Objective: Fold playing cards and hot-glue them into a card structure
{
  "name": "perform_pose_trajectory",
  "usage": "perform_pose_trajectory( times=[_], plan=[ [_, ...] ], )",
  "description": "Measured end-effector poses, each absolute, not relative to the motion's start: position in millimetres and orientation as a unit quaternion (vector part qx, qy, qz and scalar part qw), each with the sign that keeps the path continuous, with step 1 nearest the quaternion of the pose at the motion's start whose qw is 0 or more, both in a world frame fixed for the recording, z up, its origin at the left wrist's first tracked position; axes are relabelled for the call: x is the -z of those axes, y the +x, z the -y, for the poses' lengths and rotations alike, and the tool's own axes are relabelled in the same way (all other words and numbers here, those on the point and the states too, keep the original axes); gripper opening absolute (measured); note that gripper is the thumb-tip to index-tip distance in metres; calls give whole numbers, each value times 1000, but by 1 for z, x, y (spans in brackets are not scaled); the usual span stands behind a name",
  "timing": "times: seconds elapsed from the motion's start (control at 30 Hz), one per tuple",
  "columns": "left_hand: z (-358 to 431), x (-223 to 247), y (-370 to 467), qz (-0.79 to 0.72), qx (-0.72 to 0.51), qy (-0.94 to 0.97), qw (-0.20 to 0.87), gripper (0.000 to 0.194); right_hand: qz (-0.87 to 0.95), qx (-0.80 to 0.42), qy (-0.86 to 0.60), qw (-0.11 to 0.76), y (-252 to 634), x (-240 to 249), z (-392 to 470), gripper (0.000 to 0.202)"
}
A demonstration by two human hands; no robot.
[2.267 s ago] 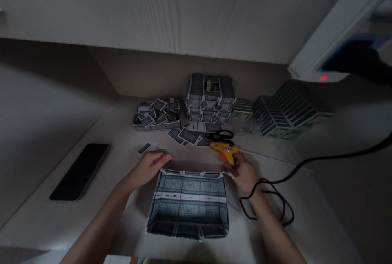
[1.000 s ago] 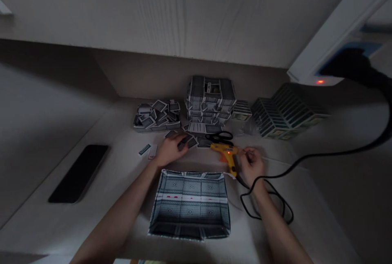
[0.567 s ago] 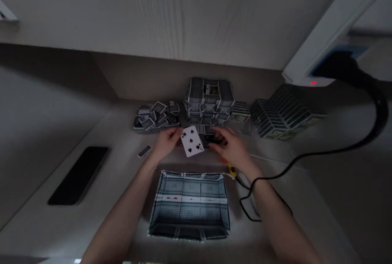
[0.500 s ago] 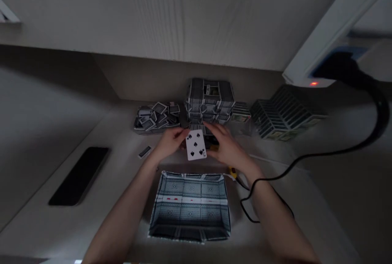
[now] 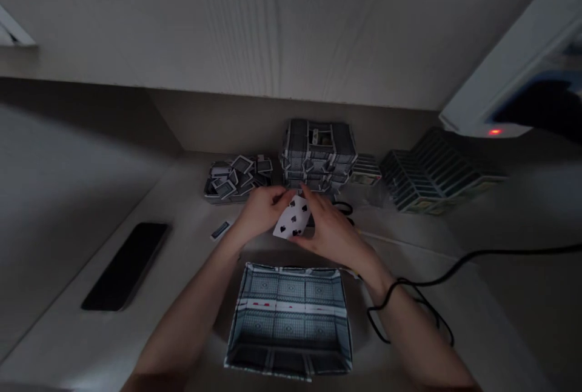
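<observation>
Apparently the step is positioning a playing card point(image 5: 293, 217) — pinched by the left hand point(image 5: 262, 209), gripped edge-to-edge by the right hand point(image 5: 334, 228), beyond the open box point(image 5: 291, 292) — and the next move calls for even pressure.

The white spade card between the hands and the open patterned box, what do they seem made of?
White rectangular playing card: probably paperboard, looking thin and printed with black spades; smooth-looking, gloss unclear in dim light.

Open blue-grey rectangular box: seemingly built from playing cards, as card-back panels repeat across it; smooth, perhaps satin.
</observation>
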State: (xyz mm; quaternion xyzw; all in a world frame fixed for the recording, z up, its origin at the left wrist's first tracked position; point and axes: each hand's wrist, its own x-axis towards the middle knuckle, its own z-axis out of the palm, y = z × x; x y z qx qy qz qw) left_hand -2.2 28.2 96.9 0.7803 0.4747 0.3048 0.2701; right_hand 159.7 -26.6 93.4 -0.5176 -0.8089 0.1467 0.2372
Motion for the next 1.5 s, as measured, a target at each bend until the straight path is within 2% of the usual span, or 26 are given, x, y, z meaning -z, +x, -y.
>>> perform_pose_trajectory(
  times=[0.13,0.23,0.3,0.37,0.4,0.5,0.57,0.63,0.7,0.83,1.07,1.23,1.5],
  plan=[
    [-22,-101,-1,-494,-311,778,232,38,808,-114,-533,225,154,-93,31,113],
    [-20,-101,0,-505,-309,777,214,37,804,-92,-548,212,151,-91,32,101],
    [-19,-101,-2,-485,-313,775,257,34,804,-98,-546,213,153,-91,31,90],
    [-19,-103,-5,-431,-318,768,351,29,801,-117,-537,236,158,-92,28,86],
    [-18,-104,-7,-396,-316,763,402,34,797,-131,-533,254,161,-93,26,86],
    [-17,-110,-13,-332,-291,752,489,71,774,-198,-521,299,171,-98,23,84],
    [-15,-113,-16,-327,-282,750,502,81,756,-243,-516,321,175,-101,22,77],
    [-16,-114,-18,-317,-281,743,519,83,738,-293,-504,340,176,-104,22,65],
    [-18,-112,-18,-308,-284,728,543,78,710,-360,-487,359,175,-104,21,54],
    [-24,-104,-15,-348,-315,684,558,56,636,-476,-472,382,172,-102,17,41],
    [-23,-97,-3,-408,-341,623,574,44,561,-510,-508,409,173,-93,12,23],
    [-21,-92,3,-421,-377,611,554,42,470,-582,-508,427,169,-88,10,24],
    [-18,-98,2,-428,-347,615,565,43,448,-575,-520,445,168,-87,6,28]
  ],
)
